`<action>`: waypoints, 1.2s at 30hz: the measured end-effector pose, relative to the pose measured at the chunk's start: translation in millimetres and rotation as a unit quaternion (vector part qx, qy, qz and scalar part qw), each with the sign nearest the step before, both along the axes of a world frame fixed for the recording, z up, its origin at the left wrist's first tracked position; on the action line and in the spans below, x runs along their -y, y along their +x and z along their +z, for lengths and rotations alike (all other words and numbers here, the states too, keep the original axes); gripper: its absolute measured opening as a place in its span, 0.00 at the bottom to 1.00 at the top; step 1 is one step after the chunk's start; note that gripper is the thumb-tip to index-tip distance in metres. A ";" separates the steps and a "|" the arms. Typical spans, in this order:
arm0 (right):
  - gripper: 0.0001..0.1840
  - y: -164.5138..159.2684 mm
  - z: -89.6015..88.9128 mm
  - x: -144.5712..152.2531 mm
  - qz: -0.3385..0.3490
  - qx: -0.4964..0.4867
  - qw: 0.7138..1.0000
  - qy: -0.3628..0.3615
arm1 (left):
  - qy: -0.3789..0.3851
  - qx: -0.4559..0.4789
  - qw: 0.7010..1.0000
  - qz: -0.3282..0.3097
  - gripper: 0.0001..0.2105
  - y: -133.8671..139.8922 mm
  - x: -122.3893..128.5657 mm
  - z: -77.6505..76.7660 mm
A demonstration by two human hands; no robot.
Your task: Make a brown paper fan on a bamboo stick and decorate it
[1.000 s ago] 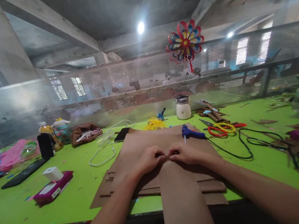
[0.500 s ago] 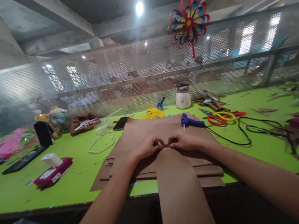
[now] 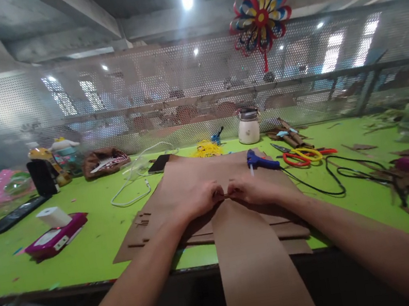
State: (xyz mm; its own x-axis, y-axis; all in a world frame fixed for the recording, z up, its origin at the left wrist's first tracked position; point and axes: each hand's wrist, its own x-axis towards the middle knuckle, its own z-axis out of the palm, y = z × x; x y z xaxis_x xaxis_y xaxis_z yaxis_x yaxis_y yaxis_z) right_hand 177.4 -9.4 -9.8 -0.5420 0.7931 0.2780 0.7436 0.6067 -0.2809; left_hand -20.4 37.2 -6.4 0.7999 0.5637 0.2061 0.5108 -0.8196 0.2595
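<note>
A long strip of brown kraft paper (image 3: pixel 255 254) runs from the table down over its front edge towards me. Its far end, which looks narrowly rolled or folded, is pinched by my left hand (image 3: pixel 206 198) and my right hand (image 3: pixel 248 190), side by side with fingertips almost touching. Beneath my hands lies a stack of larger brown paper sheets (image 3: pixel 188 174). Small cut or rolled paper bits (image 3: pixel 143 219) rest on the stack's left part. A blue hot glue gun (image 3: pixel 263 161) lies on the sheets just beyond my right hand.
Right of the glue gun lie scissors (image 3: pixel 303 156) and a black cable (image 3: pixel 323 190). Purple power strips (image 3: pixel 57 237) sit at both sides. A white jar (image 3: pixel 248 127), yellow shreds (image 3: pixel 207 149) and a dark phone (image 3: pixel 159 163) are at the back, before a perforated metal screen (image 3: pixel 169 85).
My hands stay pinched at the strip's far end, with only a slight shift. The strip's near part spreads a little further right, and the camera view has tilted slightly.
</note>
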 end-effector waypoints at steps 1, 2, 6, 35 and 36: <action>0.09 1.0 0.5 -0.2 0.002 0.007 1.000 0.001 | 0.001 -0.005 1.000 0.000 0.08 -0.2 0.4 1.2; 0.09 2.1 1.0 -0.3 0.003 0.013 1.000 0.000 | 0.003 -0.009 1.000 0.000 0.08 -0.7 0.4 2.1; 0.09 5.4 3.6 0.2 0.001 0.023 1.000 -0.011 | 0.005 -0.021 1.000 -0.002 0.08 -3.7 -1.2 4.0; 0.07 4.3 18.2 21.9 0.026 0.074 0.997 0.017 | 0.038 -0.081 0.995 -0.035 0.07 -5.1 21.2 22.1; 0.07 2.9 19.4 24.9 0.018 0.075 0.997 0.020 | 0.043 -0.080 0.995 -0.035 0.08 -4.6 21.9 21.8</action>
State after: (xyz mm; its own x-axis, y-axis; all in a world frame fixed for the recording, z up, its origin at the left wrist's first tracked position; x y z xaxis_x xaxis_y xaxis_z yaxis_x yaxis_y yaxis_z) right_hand 180.3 -34.3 9.6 -0.6076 0.7621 0.2235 0.7530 0.6423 -0.1429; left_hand -25.0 15.3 15.4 0.8629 0.4915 0.1172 0.4811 -0.8701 0.1068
